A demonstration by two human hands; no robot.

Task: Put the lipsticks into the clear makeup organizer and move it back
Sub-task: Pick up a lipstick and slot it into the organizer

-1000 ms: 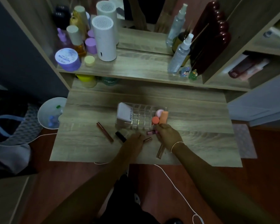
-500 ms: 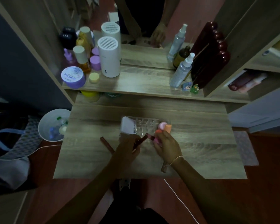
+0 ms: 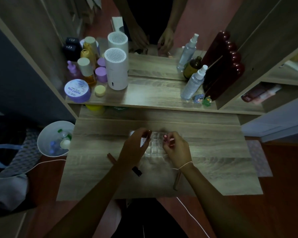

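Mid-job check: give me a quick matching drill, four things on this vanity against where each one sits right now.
Things:
1. clear organizer
2. black lipstick
3. purple jar
4. white bin

Places:
A. upper shelf, left end
B. floor, left of the desk
C. desk, between both hands
D. desk, beside the left forearm

Pairs: 1-C, 2-D, 3-A, 4-B

Both hands hover over the clear makeup organizer [image 3: 155, 144] on the wooden worktop [image 3: 213, 152]. The left hand [image 3: 135, 148] pinches a dark lipstick [image 3: 147, 134] above its left side, while the right hand [image 3: 177, 149] holds a red-capped lipstick [image 3: 165, 137] over its right side. Three more lipsticks lie loose: a brown one [image 3: 111, 158], a black one [image 3: 136, 171] and a slim one [image 3: 177, 180].
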